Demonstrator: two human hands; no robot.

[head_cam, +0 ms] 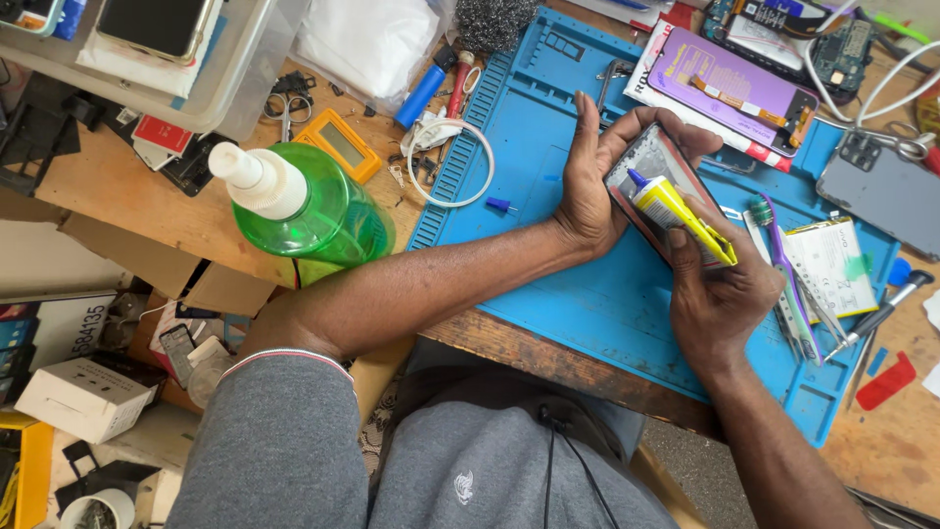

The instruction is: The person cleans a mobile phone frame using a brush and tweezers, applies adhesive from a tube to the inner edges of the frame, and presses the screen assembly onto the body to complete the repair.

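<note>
I'm gripping the phone frame (654,186) in my left hand (597,186) while my right hand (720,294), just nearer, is pinching the yellow glue tube (681,217), lying along the frame's length, nozzle aimed far-left.

purple-backed screen panel (729,83) top right, white box (83,397) lower left

Only one view, head-worn, looking steeply down and forward from close above onto the blue rubber work mat (587,294) across a cluttered brown wooden bench (127,186); own grey-clothed lap at bottom edge
</note>
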